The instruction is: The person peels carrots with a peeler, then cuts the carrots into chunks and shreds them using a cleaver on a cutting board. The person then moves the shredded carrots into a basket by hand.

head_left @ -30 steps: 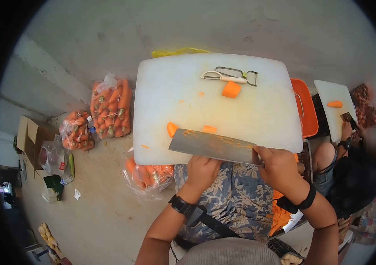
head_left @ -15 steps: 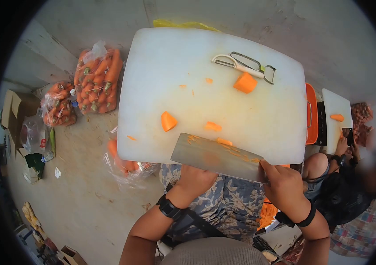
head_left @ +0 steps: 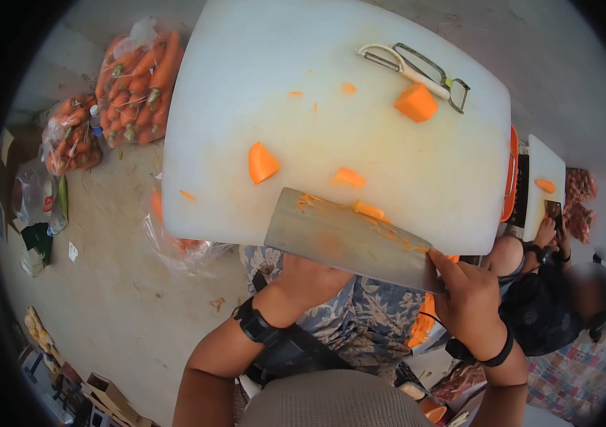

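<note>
A broad cleaver (head_left: 349, 238) with carrot shreds stuck to its blade lies flat over the near edge of the white cutting board (head_left: 218, 92). My right hand (head_left: 468, 299) is closed around its handle end, with a finger against the blade. Under the blade's near edge is my left hand (head_left: 310, 281), its fingers hidden. On the board, a carrot chunk (head_left: 263, 163) is at the left and another carrot chunk (head_left: 416, 103) sits beside two peelers (head_left: 417, 73). Smaller carrot pieces (head_left: 349, 177) lie just beyond the cleaver.
Bags of carrots (head_left: 138, 89) stand on the floor at the left, near a cardboard box. An orange container (head_left: 511, 174) shows beyond the board's right edge. At the right, a co-worker (head_left: 552, 306) sits at a second white board (head_left: 543, 167), holding a dark blade.
The view has shifted closer over the board, so the board and bags appear higher. The cleaver stays over the near edge, in my right hand.
</note>
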The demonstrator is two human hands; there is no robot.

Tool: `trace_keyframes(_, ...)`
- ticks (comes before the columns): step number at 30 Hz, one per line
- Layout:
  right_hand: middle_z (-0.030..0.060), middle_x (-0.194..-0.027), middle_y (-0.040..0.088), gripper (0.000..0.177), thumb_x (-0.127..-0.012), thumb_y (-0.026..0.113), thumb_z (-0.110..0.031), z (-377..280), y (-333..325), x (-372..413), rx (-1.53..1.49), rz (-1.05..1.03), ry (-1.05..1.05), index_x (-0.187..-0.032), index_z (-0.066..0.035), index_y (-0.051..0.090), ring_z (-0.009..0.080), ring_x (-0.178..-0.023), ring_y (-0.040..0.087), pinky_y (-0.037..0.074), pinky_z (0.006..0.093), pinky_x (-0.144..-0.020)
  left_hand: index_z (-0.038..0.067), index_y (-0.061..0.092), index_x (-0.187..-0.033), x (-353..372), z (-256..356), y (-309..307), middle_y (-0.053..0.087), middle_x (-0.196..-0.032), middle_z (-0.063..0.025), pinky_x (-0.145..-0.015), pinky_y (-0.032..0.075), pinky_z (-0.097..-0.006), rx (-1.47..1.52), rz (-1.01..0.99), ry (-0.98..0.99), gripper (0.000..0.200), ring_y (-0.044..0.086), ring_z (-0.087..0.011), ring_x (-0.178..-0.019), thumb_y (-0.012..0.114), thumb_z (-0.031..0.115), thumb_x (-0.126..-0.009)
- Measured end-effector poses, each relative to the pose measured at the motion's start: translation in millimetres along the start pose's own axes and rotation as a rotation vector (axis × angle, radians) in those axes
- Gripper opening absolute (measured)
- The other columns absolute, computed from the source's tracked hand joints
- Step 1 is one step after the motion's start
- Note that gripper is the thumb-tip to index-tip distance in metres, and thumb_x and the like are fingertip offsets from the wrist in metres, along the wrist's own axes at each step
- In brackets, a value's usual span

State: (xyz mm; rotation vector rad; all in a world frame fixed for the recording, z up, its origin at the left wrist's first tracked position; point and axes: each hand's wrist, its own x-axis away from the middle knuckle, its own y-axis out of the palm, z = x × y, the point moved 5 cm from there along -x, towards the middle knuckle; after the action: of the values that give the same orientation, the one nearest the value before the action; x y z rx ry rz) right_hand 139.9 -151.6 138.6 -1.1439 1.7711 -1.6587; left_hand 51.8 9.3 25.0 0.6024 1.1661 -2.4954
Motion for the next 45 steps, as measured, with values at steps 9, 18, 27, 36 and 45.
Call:
trace_keyframes(9, 0.0068, -0.066, 0.052, 0.070, -0.053, 0.069, 0.000, 2, 0, 2, 0.013, 0.011, 0.033, -0.123, -0.001, 0.061, 0.0245, -0.056, 0.054, 0.046, 0.0358, -0.053, 0.014, 0.071, -0.099, -2, -3, 0, 0.066, -0.108, -0.0088, -0.086, 0.050, -0.0445, 0.041, -0.013, -0.026, 0.024, 0.063, -0.0311, -0.099, 0.069, 0.015, -0.075)
trace_keyframes(18, 0.0078, -0.064, 0.050, 0.069, -0.053, 0.065, 0.003, 6, -4, 6, 0.025, -0.008, 0.055, -0.121, -0.001, 0.063, 0.0252, -0.054, 0.052, 0.044, 0.0364, -0.051, 0.013, 0.071, -0.095, -2, -1, -1, 0.066, -0.104, -0.0077, -0.082, 0.051, -0.0441, 0.045, 0.018, -0.036, 0.021, 0.063, -0.0297, -0.094, 0.070, 0.016, -0.074)
trace_keyframes(27, 0.0075, -0.063, 0.048, 0.068, -0.052, 0.063, 0.004, 5, -8, 2, 0.021, -0.012, 0.048, -0.120, 0.000, 0.063, 0.0251, -0.053, 0.051, 0.043, 0.0365, -0.051, 0.011, 0.070, -0.095, 1, -1, 1, 0.066, -0.104, -0.0079, -0.082, 0.051, -0.0445, 0.013, -0.043, -0.041, 0.021, 0.063, -0.0296, -0.095, 0.070, 0.017, -0.074)
trace_keyframes(36, 0.0075, -0.064, 0.048, 0.067, -0.053, 0.064, 0.005, 4, -5, 1, 0.019, -0.003, 0.040, -0.119, 0.000, 0.064, 0.0250, -0.053, 0.051, 0.043, 0.0359, -0.051, 0.011, 0.070, -0.096, 2, -3, 0, 0.066, -0.103, -0.0080, -0.083, 0.051, -0.0438, 0.036, -0.027, -0.031, 0.021, 0.064, -0.0295, -0.096, 0.071, 0.017, -0.075)
trace_keyframes(45, 0.0066, -0.063, 0.050, 0.057, -0.055, 0.067, 0.003, -1, 3, -26, 0.044, 0.025, 0.006, -0.112, -0.002, 0.065, 0.0241, -0.055, 0.055, 0.044, 0.0356, -0.051, 0.011, 0.072, -0.095, -12, -2, -9, 0.067, -0.100, -0.0054, -0.079, 0.052, -0.0409, 0.014, -0.023, -0.032, 0.025, 0.065, -0.0278, -0.091, 0.074, 0.012, -0.070)
